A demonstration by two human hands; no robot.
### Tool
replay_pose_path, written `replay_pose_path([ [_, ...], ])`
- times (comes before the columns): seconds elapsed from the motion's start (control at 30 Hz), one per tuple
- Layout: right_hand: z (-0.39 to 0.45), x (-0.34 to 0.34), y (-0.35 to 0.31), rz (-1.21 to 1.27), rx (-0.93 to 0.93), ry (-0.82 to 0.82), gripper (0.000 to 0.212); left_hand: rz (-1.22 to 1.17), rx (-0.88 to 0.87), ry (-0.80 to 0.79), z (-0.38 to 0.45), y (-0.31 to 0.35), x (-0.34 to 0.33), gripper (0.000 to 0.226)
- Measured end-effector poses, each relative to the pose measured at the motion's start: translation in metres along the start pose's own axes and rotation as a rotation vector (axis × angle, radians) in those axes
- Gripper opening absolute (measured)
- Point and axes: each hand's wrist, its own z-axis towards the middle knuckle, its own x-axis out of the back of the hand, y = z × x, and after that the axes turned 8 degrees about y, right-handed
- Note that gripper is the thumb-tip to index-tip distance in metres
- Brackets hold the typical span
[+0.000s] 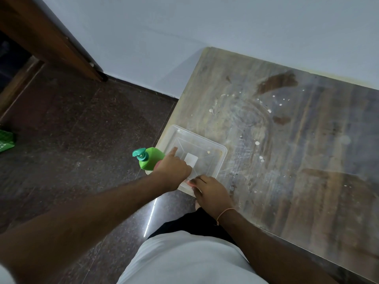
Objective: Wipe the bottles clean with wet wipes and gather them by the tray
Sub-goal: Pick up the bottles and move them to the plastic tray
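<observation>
A green pump bottle (150, 158) with a teal pump head is at the left edge of a clear plastic tray (222, 152). My left hand (173, 167) grips the bottle's body, its index finger stretched out over the tray's rim. A bit of pink shows under that hand; I cannot tell what it is. The tray sits on the near left corner of the table (287, 140) with a white label on its floor. My right hand (211, 191) is at the tray's near edge, its fingers curled over the rim. No wet wipe is clearly visible.
The wooden tabletop is stained and speckled with white spots. Its left edge drops to a dark stone floor. A green packet (6, 140) lies on the floor at far left, beside a brown door frame (51, 37). A pale wall (184, 37) runs behind the table.
</observation>
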Motion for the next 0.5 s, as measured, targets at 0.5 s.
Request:
replay_pose_path([
  [0.5,0.0,0.013,0.004,0.024,-0.026,-0.042,0.047,-0.048,-0.041,0.01,0.002,0.0,0.004,0.057],
])
